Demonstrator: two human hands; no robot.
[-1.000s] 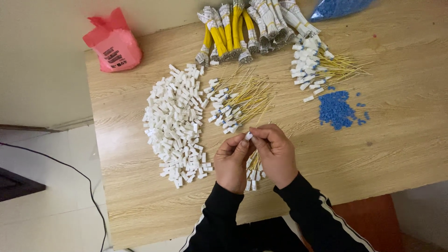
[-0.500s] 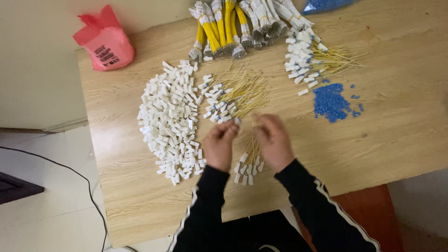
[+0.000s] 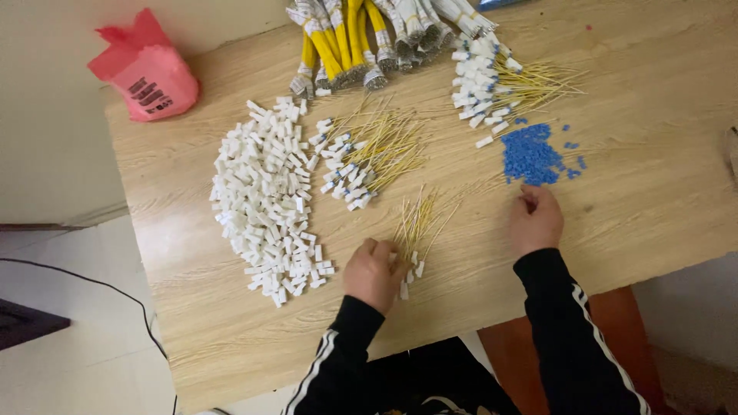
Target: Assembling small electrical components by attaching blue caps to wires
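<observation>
My left hand (image 3: 374, 273) lies on the wooden table (image 3: 653, 192) with its fingers curled over the white connector ends of a small bunch of thin yellow wires (image 3: 417, 227). My right hand (image 3: 536, 220) is stretched out to the right. Its fingertips are drawn together at the near edge of a pile of small blue pieces (image 3: 529, 156); whether a piece sits between them is too small to see. Left of my left hand spreads a big heap of white plastic connectors (image 3: 265, 200).
A pile of yellow wires with white ends (image 3: 369, 154) lies mid-table and another (image 3: 503, 81) at the back right. Bundled yellow and white cables (image 3: 361, 38) lie along the far edge. A red plastic bag (image 3: 146, 73) sits at the back left corner. A black cord (image 3: 92, 284) runs over the floor.
My hands, together over the small bunch before, have parted. The left dropped onto the bunch's connector ends and the right moved out to the blue pieces.
</observation>
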